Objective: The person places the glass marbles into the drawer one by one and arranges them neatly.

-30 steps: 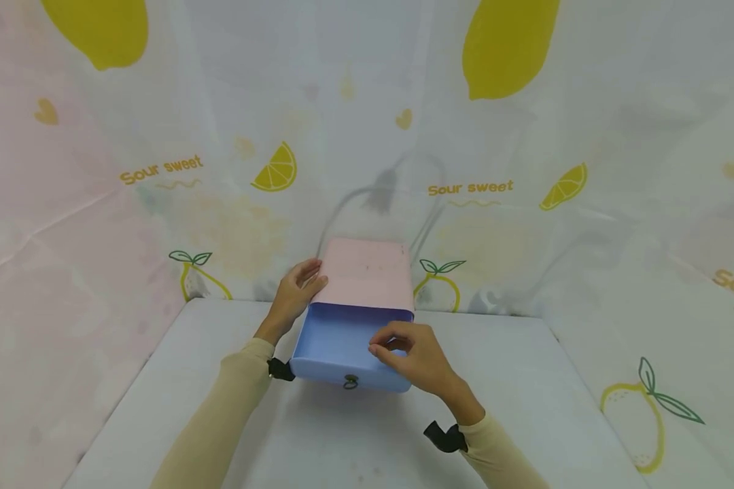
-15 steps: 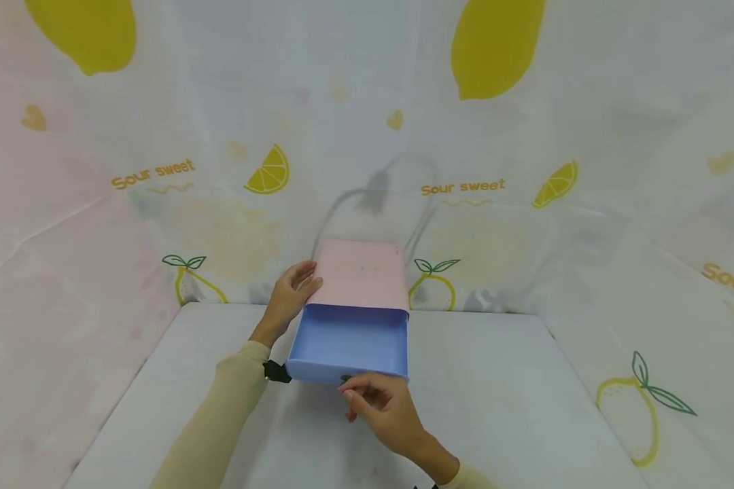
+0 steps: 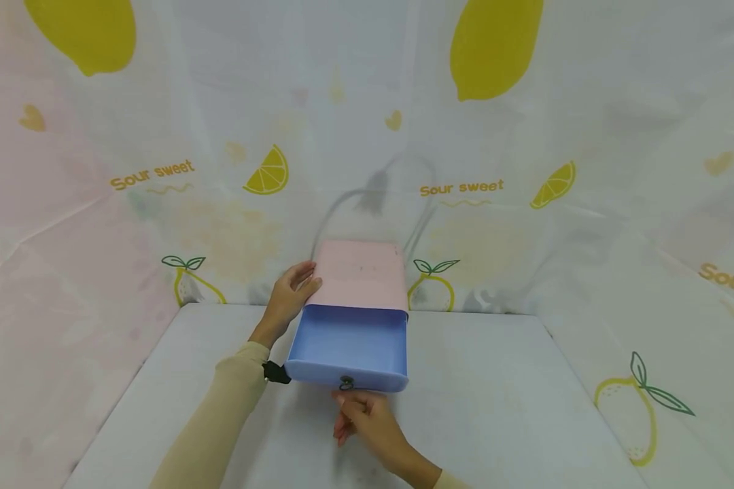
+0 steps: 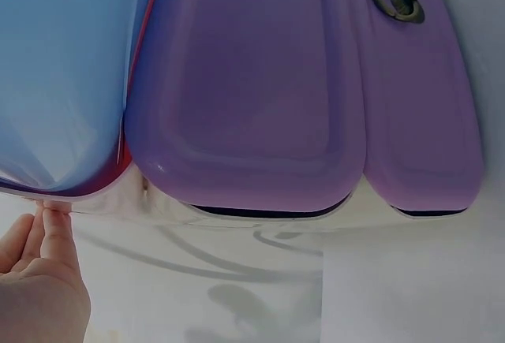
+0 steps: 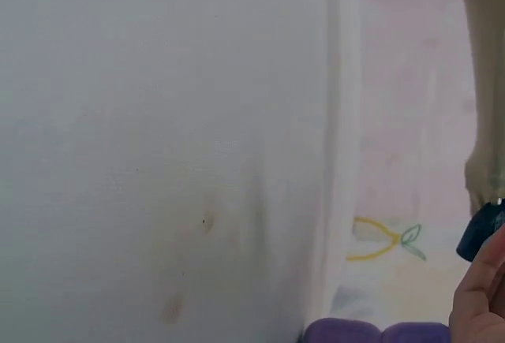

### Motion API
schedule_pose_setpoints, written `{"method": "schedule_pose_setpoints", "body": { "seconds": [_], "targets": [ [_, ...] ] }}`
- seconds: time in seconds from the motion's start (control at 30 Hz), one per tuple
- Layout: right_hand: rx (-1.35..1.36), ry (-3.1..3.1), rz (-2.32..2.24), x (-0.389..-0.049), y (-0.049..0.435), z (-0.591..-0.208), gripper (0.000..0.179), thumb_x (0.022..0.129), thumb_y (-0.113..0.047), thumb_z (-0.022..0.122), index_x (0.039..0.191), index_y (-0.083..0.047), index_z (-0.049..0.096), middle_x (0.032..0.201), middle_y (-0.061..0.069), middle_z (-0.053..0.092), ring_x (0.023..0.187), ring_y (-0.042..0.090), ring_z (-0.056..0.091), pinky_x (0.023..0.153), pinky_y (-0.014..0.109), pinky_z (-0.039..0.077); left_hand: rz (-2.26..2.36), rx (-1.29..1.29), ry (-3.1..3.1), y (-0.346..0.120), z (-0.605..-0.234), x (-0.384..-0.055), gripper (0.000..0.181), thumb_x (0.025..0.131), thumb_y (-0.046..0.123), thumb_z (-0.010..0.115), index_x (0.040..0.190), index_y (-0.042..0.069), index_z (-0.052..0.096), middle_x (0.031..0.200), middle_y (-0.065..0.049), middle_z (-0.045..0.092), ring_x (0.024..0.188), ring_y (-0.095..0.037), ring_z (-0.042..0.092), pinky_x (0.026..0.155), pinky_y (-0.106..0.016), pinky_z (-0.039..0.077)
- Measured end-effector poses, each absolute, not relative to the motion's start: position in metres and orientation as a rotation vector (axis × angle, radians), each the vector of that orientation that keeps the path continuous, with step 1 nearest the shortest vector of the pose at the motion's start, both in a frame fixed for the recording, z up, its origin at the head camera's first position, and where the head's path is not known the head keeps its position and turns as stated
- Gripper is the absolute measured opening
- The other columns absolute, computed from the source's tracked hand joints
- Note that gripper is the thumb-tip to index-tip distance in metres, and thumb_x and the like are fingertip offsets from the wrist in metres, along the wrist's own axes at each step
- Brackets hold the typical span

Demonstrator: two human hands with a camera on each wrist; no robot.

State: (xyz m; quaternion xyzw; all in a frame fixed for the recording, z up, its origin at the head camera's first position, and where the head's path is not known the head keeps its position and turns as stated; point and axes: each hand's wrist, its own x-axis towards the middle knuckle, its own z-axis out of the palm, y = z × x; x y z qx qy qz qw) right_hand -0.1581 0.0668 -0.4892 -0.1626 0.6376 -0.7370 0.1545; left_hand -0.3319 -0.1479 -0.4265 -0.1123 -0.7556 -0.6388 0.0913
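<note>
A small drawer cabinet with a pink top (image 3: 359, 272) stands near the back of the table. Its blue top drawer (image 3: 350, 339) is pulled out, with bare inside visible and a dark ring pull (image 3: 346, 383) on its front. Two purple drawers (image 4: 252, 83) beneath it sit closed in the left wrist view. My left hand (image 3: 289, 292) rests against the cabinet's left side, its fingers (image 4: 57, 236) fairly straight on the wall. Just below and in front of the ring pull is my right hand (image 3: 373, 421), fingers loosely bent; no grip on the ring is visible.
The white table (image 3: 483, 394) extends on both sides of the cabinet. A lemon-printed cloth (image 3: 495, 238) hangs behind and at the sides. A black strap (image 3: 275, 371) sits at the left wrist, close to the drawer's front corner.
My right hand has moved from over the open drawer down to its front, then lower, below the ring pull. The left hand keeps its place; the drawer stays pulled out.
</note>
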Motion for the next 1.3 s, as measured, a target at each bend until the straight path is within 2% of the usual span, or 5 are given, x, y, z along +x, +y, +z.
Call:
{"method": "schedule_pose_setpoints", "body": {
  "seconds": [0.3, 0.47, 0.6, 0.93, 1.3],
  "targets": [
    [-0.218, 1.555, -2.24, -0.163, 0.064, -0.485, 0.056, 0.098, -0.038, 0.057, 0.123, 0.011, 0.058, 0.066, -0.002, 0.06, 0.06, 0.009, 0.061, 0.058, 0.023, 0.056, -1.905, -0.362, -2.229, -0.148, -0.426, -0.333, 0.067, 0.093, 0.033, 0.068, 0.146, 0.005, 0.04, 0.148, -0.008, 0.044, 0.138, -0.02, 0.039, 0.112, -0.034, 0.036],
    [-0.163, 1.573, -2.33, -0.163, 0.063, -0.483, 0.053, 0.097, -0.034, 0.061, 0.114, 0.015, 0.059, 0.059, -0.003, 0.055, 0.055, 0.009, 0.056, 0.053, 0.021, 0.053, -1.935, -0.373, -2.211, -0.148, -0.425, -0.332, 0.066, 0.093, 0.03, 0.068, 0.147, 0.004, 0.039, 0.149, -0.01, 0.043, 0.138, -0.022, 0.038, 0.113, -0.035, 0.035],
    [-0.174, 1.59, -2.345, -0.164, 0.063, -0.478, 0.045, 0.096, -0.031, 0.061, 0.108, 0.013, 0.062, 0.058, -0.003, 0.054, 0.055, 0.009, 0.055, 0.053, 0.021, 0.051, -1.918, -0.34, -2.221, -0.147, -0.425, -0.331, 0.065, 0.093, 0.03, 0.068, 0.146, 0.006, 0.04, 0.148, -0.01, 0.044, 0.138, -0.023, 0.039, 0.112, -0.036, 0.035],
    [-0.192, 1.571, -2.357, -0.163, 0.062, -0.472, 0.049, 0.096, -0.03, 0.063, 0.108, 0.018, 0.059, 0.06, -0.003, 0.054, 0.056, 0.009, 0.054, 0.053, 0.02, 0.05, -1.899, -0.325, -2.229, -0.148, -0.427, -0.332, 0.065, 0.092, 0.032, 0.069, 0.146, 0.006, 0.041, 0.147, -0.009, 0.045, 0.137, -0.022, 0.04, 0.112, -0.034, 0.036],
    [-0.182, 1.572, -2.359, -0.163, 0.062, -0.47, 0.044, 0.096, -0.027, 0.062, 0.107, 0.016, 0.062, 0.06, -0.003, 0.054, 0.056, 0.009, 0.053, 0.053, 0.021, 0.049, -1.917, -0.327, -2.221, -0.148, -0.427, -0.33, 0.066, 0.092, 0.032, 0.069, 0.146, 0.007, 0.041, 0.148, -0.009, 0.044, 0.137, -0.022, 0.04, 0.112, -0.036, 0.036]
  ]
}}
